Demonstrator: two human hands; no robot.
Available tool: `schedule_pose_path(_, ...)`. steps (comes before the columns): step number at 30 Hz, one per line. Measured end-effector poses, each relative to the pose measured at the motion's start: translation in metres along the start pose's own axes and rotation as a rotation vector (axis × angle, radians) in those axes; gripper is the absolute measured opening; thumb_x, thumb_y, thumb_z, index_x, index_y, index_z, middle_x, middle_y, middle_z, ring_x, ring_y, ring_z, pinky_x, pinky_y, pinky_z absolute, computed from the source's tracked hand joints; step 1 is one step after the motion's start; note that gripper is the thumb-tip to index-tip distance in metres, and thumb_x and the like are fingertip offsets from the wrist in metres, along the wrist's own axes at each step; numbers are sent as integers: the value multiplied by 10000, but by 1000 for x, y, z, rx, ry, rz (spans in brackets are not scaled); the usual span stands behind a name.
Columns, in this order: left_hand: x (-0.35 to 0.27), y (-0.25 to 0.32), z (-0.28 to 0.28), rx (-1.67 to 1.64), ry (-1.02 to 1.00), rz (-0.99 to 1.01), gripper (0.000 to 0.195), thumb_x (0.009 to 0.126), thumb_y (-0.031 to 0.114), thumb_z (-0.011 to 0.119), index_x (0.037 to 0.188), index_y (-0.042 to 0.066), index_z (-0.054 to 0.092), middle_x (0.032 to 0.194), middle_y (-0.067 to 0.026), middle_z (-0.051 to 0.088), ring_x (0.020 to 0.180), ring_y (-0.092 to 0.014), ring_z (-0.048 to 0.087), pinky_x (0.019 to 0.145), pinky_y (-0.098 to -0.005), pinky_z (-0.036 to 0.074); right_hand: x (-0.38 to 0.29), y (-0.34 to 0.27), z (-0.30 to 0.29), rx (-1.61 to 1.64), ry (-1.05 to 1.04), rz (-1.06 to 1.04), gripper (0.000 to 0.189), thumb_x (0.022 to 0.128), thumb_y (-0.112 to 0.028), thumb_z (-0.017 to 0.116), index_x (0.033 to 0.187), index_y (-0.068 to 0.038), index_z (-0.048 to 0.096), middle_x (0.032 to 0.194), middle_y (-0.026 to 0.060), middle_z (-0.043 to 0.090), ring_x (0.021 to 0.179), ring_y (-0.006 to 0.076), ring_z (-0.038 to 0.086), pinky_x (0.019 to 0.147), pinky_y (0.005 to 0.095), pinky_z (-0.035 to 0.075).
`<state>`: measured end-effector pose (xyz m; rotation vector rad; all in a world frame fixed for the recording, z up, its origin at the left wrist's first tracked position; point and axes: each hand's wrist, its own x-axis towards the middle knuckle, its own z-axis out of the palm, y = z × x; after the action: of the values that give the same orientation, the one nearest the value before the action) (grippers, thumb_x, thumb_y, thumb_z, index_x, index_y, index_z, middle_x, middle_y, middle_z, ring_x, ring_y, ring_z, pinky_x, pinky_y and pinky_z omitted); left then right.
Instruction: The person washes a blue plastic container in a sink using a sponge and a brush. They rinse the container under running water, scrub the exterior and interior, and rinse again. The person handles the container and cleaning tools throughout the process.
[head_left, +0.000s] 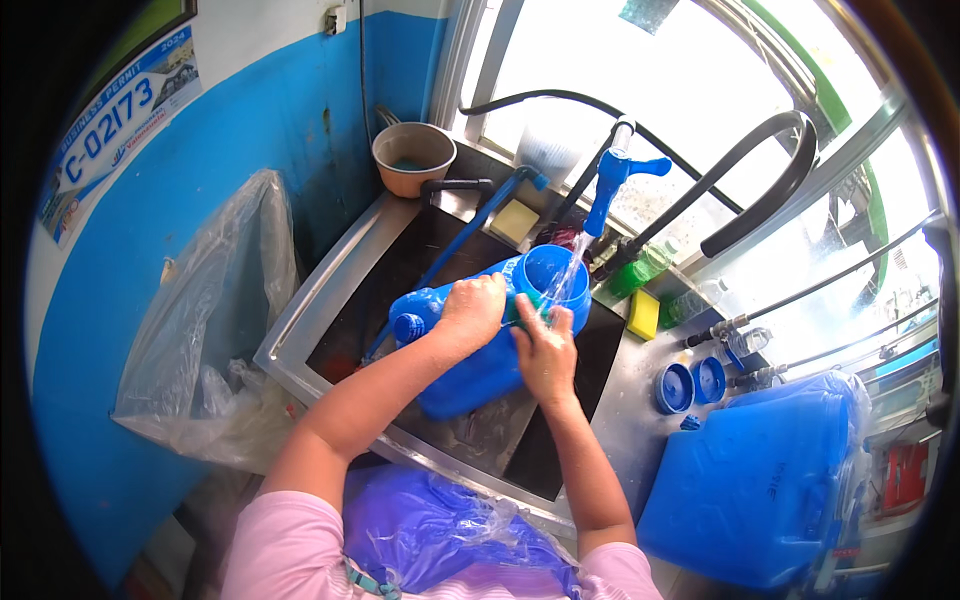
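A blue plastic water jug (472, 379) lies tilted over the sink (360, 300), its wide round mouth turned up under the tap. My left hand (474, 309) is closed around the jug's handle. Fingers of my right hand (549, 356) press a green scouring pad (514, 309) against the outside of the neck; much of the pad is hidden under them. From the blue-handled tap (609, 187), water runs into the mouth and splashes at its rim. A small blue capped spout (409, 328) sits at the jug's left end.
A brown pot (414, 159) stands in the back left corner. Behind the jug are a sponge (514, 221), a yellow sponge (643, 315) and a green bottle (643, 268). Two blue lids (675, 388) and a large blue container (742, 480) are at right. A clear plastic bag (217, 337) hangs left.
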<state>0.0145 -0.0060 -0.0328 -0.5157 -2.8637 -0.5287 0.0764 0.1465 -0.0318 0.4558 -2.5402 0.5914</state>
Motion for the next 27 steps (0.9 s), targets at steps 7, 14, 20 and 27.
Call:
schedule_pose_path(7,-9,-27,-26,-236,-22,64,351,917,342,541,897,-6,585,844,-206,658,805,-390,644,728,-471,508,-27,25,-23,166,-82,92,503,744,-139,748,1225,-242,642,1035,152,521,753,237,569,689,347,509)
schedule_pose_path(14,-19,-47,-22,-207,-103,268,309,920,304,520,772,46,606,735,-131,648,807,-343,645,772,-496,471,-18,51,-50,449,123,474,446,901,-217,623,1318,-76,552,1049,125,601,944,228,588,878,313,450)
schedule_pose_path(20,-3,6,6,-238,-68,353,600,901,402,531,1393,101,367,1531,-150,187,1450,-368,67,1070,-698,45,3,34,-33,162,-460,196,327,781,-218,735,1040,-50,630,952,156,668,903,337,642,793,416,502)
schedule_pose_path(27,35,-1,16,-450,-373,43,776,881,249,467,1511,54,58,1555,-253,11,1440,-407,58,1155,-518,138,-34,-10,-15,-229,-244,160,602,743,-151,736,1314,-168,547,1131,241,449,1027,376,522,891,424,467)
